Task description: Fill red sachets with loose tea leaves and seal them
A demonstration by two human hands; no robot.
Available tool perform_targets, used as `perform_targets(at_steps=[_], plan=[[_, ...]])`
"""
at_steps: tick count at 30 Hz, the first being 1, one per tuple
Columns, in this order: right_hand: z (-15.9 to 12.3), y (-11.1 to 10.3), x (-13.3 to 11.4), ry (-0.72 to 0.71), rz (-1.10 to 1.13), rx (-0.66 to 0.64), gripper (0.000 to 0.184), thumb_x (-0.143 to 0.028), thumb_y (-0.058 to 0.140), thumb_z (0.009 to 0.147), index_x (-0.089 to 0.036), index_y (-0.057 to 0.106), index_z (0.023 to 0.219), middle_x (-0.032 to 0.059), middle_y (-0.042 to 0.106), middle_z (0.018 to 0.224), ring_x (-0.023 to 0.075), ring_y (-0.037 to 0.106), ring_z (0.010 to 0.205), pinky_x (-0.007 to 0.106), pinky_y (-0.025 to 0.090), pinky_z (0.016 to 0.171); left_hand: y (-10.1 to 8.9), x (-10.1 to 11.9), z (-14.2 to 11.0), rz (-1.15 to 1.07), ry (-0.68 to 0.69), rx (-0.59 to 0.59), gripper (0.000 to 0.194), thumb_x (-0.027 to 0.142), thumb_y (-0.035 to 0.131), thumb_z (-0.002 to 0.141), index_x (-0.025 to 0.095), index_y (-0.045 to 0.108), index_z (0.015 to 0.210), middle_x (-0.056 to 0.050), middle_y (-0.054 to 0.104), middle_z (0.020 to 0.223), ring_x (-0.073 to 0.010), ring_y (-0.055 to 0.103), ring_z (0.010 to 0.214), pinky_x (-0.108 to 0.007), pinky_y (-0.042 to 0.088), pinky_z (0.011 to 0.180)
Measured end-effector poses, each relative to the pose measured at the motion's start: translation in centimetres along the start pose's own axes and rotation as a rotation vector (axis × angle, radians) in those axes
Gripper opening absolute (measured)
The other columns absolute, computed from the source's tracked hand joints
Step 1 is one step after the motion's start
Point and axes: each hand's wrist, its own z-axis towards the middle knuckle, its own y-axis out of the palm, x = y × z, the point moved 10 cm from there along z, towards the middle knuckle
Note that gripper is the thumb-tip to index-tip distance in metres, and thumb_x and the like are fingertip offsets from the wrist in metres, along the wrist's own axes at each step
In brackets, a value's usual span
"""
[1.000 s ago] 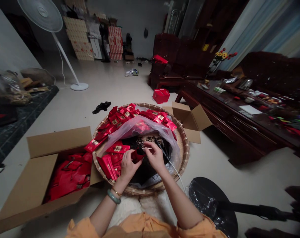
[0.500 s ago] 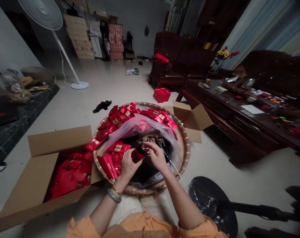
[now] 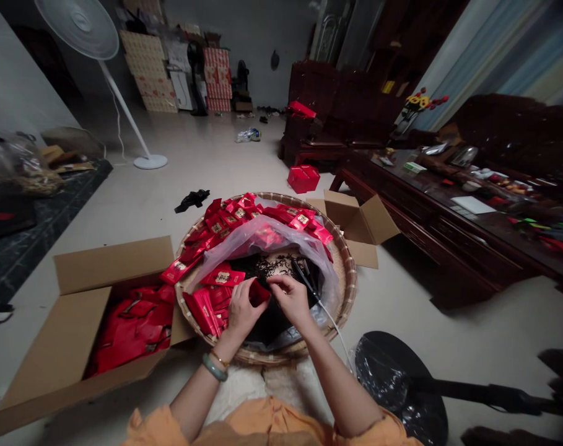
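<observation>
My left hand (image 3: 242, 310) is curled round a small red packet (image 3: 259, 293), whose mouth gapes upward. Close to the packet's right edge is my right hand (image 3: 291, 302), thumb and fingers pinched together. What lies between those fingertips, if anything, is too small to make out. Just beyond both hands, dark thin leaves (image 3: 281, 265) like loose tea lie in a clear plastic bag (image 3: 327, 279). A dark device with a white cord (image 3: 326, 310) rests at the bag's right side. Flat red packets (image 3: 207, 310) are stacked left of my left hand.
A round woven basket (image 3: 350, 279) holds the bag, with more red packets (image 3: 244, 210) along its far side. At left stands an open carton (image 3: 77, 328) of red packets; another open carton (image 3: 383, 220) is at right. A black round base (image 3: 388, 378) stands at lower right.
My right hand has drawn slightly down and its fingers have closed together. The dark clump over the packet's mouth no longer shows there. My left hand stays in place with the packet.
</observation>
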Motion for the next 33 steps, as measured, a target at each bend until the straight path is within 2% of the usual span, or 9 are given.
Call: perform_targets(at_steps=[3,6,10,14,18,20,27,30,33], plan=[[-0.4,-0.8,-1.1,-0.087,-0.103,0.037,0.019,-0.025,0.053,0.081,-0.025,0.069,0.090,0.0050,0.067,0.090,0.0209,0.059,0.088,0.036,0.046,0.081,0.1,-0.2,-0.1,0.009,-0.004,-0.004,0.054,0.032,0.066,0.073,0.017,0.045,0.120,-0.012,0.058,0.111,-0.0276,0.054,0.105,-0.043,0.046,0.090],[-1.0,0.1,-1.9,-0.195,-0.351,-0.055,0.019,-0.033,0.064,0.075,-0.027,0.069,0.093,0.0080,0.062,0.103,0.0261,0.051,0.103,0.042,0.041,0.089,0.3,-0.1,-0.2,0.019,0.012,-0.013,0.055,0.029,0.065,0.073,0.017,0.045,0.123,-0.013,0.058,0.114,-0.0285,0.054,0.107,-0.044,0.044,0.091],[-1.0,1.8,-0.2,-0.166,-0.488,-0.208,0.014,-0.036,0.064,0.076,-0.025,0.068,0.083,0.0089,0.062,0.093,0.0242,0.053,0.089,0.038,0.043,0.080,0.8,-0.2,0.0,-0.037,-0.011,-0.071,0.053,0.024,0.066,0.070,0.019,0.050,0.120,-0.011,0.061,0.109,-0.0271,0.056,0.099,-0.043,0.047,0.086],[0.6,1.4,1.3,-0.115,-0.339,-0.227,0.023,-0.034,0.055,0.083,-0.021,0.066,0.068,0.0027,0.058,0.066,0.0158,0.051,0.062,0.028,0.041,0.062,1.7,-1.9,0.5,-0.279,-0.195,-0.221,0.051,0.032,0.073,0.064,0.020,0.058,0.111,-0.008,0.064,0.099,-0.0247,0.058,0.093,-0.042,0.048,0.083],[2.2,0.1,2.5,0.005,-0.117,-0.217,0.025,-0.038,0.058,0.079,-0.020,0.069,0.068,0.0002,0.060,0.061,0.0138,0.050,0.057,0.024,0.038,0.054,4.0,-2.4,-0.6,-0.675,-0.439,-0.570,0.041,0.033,0.070,0.066,0.015,0.061,0.101,-0.005,0.069,0.092,-0.0207,0.064,0.081,-0.036,0.052,0.074],[2.4,0.0,3.6,0.122,-0.038,-0.266,0.027,-0.041,0.060,0.077,-0.018,0.071,0.071,-0.0012,0.061,0.059,0.0120,0.049,0.053,0.023,0.037,0.052,4.4,-2.0,-1.3,-0.763,-0.536,-0.669,0.039,0.033,0.070,0.065,0.013,0.061,0.097,-0.004,0.069,0.081,-0.0179,0.064,0.067,-0.032,0.053,0.062],[2.2,1.0,4.8,0.276,0.057,-0.433,0.033,-0.046,0.065,0.070,-0.014,0.071,0.065,-0.0043,0.057,0.048,0.0096,0.044,0.045,0.021,0.033,0.046,5.3,-0.1,-2.8,-0.960,-0.658,-0.759,0.049,0.036,0.074,0.062,0.013,0.055,0.101,-0.004,0.068,0.079,-0.0157,0.064,0.058,-0.027,0.052,0.052],[2.3,1.3,4.3,0.226,0.035,-0.466,0.032,-0.045,0.067,0.068,-0.015,0.070,0.062,-0.0028,0.058,0.051,0.0113,0.048,0.050,0.022,0.037,0.049,6.0,0.5,-3.6,-1.085,-0.693,-0.817,0.058,0.040,0.071,0.067,0.015,0.047,0.114,-0.007,0.068,0.087,-0.0149,0.065,0.057,-0.025,0.051,0.051],[2.8,0.7,2.9,0.098,-0.058,-0.391,0.028,-0.042,0.066,0.071,-0.015,0.069,0.066,0.0002,0.063,0.067,0.0134,0.053,0.063,0.024,0.042,0.059,6.3,0.3,-3.8,-1.146,-0.732,-0.795,0.059,0.046,0.065,0.073,0.017,0.044,0.119,-0.008,0.068,0.090,-0.0122,0.063,0.056,-0.024,0.052,0.051]])
